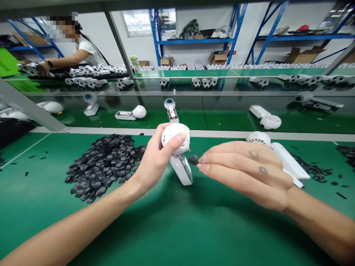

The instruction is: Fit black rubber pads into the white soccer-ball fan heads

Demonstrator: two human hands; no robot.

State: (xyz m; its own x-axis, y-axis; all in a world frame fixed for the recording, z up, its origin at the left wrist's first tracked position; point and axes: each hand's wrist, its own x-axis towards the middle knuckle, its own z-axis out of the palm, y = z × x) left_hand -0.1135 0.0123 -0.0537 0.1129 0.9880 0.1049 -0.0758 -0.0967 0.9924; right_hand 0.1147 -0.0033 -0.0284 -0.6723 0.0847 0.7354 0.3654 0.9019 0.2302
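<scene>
My left hand [154,159] is closed around the round vented head of a white handheld fan [180,168], thumb across its top. The fan's handle slants down toward the green table. Just right of it, my right hand [244,170] pinches a small black plastic piece [193,159] at its fingertips, close to the handle but apart from it. A heap of similar black pieces [102,162] lies left of my left wrist. Partly behind my right hand, another white fan [291,159] rests on the table.
Several white fans, one of them [131,113] lying flat, sit on the dark green belt [216,114] ahead. Thin black strips [313,168] are scattered at the right. A metal post [30,105] stands at the left. Across the belt, a person [80,51] reaches over football-patterned fans.
</scene>
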